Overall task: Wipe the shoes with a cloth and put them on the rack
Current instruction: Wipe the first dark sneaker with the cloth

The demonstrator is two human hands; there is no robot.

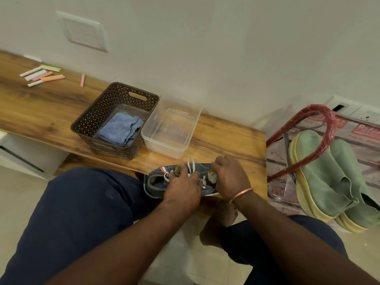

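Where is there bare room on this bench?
Bare wood between the chalk sticks and the basket, and right of the container to the bench edge. Crowded at the near edge: left hand holds the shoe, right hand pinches a cloth.

Chalks (42, 75) lie at the counter's (41, 112) far left; a brown basket (90, 118) stands just beside a clear tub (162, 148), mid-counter.

Looked like a home, some hallway or spare corner. Painted wall carried a blank switch plate (83, 31) and low sockets (349, 110). Floor (205, 264) was pale tile. A wood-grain bench (41, 112) held a basket (88, 120) with a folded cloth (120, 129), a clear tub (164, 145) and loose chalks (42, 75). Beside it a red rack (320, 128), wrapped in plastic, bore green shoes (329, 182).
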